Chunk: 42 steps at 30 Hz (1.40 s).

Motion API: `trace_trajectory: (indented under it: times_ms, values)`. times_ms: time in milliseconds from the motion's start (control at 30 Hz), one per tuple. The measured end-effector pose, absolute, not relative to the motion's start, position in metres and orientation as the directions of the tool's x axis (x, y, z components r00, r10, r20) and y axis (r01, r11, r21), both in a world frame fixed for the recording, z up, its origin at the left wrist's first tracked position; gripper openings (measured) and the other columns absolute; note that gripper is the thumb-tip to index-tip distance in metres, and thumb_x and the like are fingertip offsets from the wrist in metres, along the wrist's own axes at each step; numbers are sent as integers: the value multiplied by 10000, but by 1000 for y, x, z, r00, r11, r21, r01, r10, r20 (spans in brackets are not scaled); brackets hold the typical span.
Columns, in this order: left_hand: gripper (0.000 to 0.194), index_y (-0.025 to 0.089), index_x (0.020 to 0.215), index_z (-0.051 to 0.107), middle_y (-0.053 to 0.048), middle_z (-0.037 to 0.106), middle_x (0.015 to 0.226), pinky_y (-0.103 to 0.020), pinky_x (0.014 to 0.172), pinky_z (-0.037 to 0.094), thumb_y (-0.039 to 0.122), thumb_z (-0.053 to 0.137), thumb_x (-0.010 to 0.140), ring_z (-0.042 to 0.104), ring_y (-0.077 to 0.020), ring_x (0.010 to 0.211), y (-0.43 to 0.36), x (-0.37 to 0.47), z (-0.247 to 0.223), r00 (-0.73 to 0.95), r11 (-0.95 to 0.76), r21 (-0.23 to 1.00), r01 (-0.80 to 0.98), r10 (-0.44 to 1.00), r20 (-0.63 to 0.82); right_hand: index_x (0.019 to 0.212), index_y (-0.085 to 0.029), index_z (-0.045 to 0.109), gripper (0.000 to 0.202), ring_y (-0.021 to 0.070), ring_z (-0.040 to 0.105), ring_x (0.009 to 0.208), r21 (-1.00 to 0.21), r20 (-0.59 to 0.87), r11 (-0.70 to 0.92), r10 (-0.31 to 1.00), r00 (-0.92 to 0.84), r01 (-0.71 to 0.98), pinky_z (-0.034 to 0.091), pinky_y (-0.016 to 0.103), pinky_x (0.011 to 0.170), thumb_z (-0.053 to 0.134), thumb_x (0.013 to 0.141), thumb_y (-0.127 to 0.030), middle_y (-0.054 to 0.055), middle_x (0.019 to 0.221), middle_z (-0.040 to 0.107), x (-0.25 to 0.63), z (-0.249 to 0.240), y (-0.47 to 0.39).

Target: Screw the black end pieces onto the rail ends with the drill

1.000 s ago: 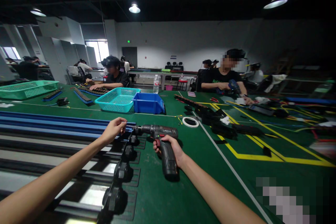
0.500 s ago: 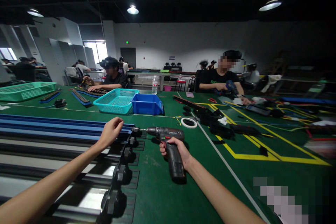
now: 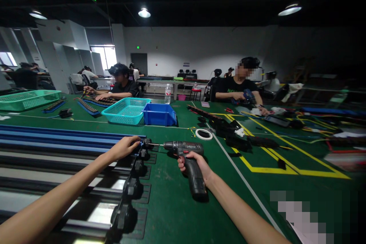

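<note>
A black cordless drill [image 3: 194, 167] is gripped in my right hand [image 3: 199, 166], finger at its trigger. Its long bit points left and reaches the black end fitting [image 3: 146, 143] of the farthest blue rail [image 3: 85, 139]. My left hand [image 3: 126, 147] rests palm down on the end of the blue rails, its fingers stretched toward that fitting. Whether anything lies under the fingers is hidden. Nearer to me, more rails with black end pieces [image 3: 130, 187] lie side by side on the left.
Beyond the rails stand a turquoise basket [image 3: 124, 111], a blue bin [image 3: 160, 115] and a bottle [image 3: 167, 94]. A white tape roll [image 3: 204, 134] lies right of the bin. Black parts and wires cover the right side. Two people sit across the green table [image 3: 168, 213].
My left hand has lowered onto the rail end and its fingers have stretched out. The drill has shifted slightly right and down in the view, still in my right hand.
</note>
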<state>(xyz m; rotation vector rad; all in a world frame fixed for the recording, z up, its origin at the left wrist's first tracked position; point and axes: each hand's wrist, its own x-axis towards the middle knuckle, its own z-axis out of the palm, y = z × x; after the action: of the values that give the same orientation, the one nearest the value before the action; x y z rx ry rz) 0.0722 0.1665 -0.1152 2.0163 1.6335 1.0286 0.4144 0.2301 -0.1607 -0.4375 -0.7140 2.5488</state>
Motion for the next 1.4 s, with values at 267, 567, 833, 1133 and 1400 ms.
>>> trace_trajectory:
  times_ms: [267, 567, 833, 1133, 1400]
  values:
    - [390, 290, 1205, 622, -29, 618, 1238, -313, 987, 377, 305, 483, 841, 549, -231, 1167, 163, 75, -113, 241, -369, 616, 696, 928, 284, 904, -73, 510, 210, 118, 521, 665, -533, -224, -797, 456, -861, -284, 474, 211, 626, 505, 752, -219, 73, 764, 524, 413, -152, 226]
    - [357, 206, 1071, 642, -65, 706, 927, -260, 713, 420, 401, 576, 778, 630, -213, 796, 171, 75, -118, 73, -258, 675, 691, 954, 289, 906, -68, 519, 220, 123, 532, 703, -556, -175, -780, 448, -876, -288, 472, 201, 639, 519, 763, -235, 73, 785, 523, 414, -161, 230]
    - [440, 162, 735, 648, -34, 646, 643, -234, 545, 296, 566, 485, 788, 543, -169, 577, 199, 80, -116, -90, -24, 525, 851, 977, 192, 851, -79, 525, 190, 127, 536, 718, -546, -187, -791, 436, -880, -276, 481, 205, 647, 537, 756, -244, 75, 800, 530, 417, -169, 236]
    - [438, 194, 892, 598, -45, 694, 807, -255, 627, 379, 594, 578, 714, 614, -199, 709, 202, 89, -132, -214, 41, 562, 826, 946, 245, 829, -85, 524, 179, 133, 539, 722, -559, -177, -784, 432, -884, -271, 485, 211, 650, 535, 745, -243, 75, 811, 531, 414, -168, 238]
    - [412, 183, 917, 572, -27, 701, 764, -229, 554, 348, 533, 613, 704, 580, -165, 620, 203, 88, -134, -180, 17, 644, 764, 966, 187, 861, -78, 524, 199, 126, 528, 722, -540, -196, -801, 419, -887, -259, 484, 204, 655, 546, 755, -244, 74, 798, 528, 414, -170, 241]
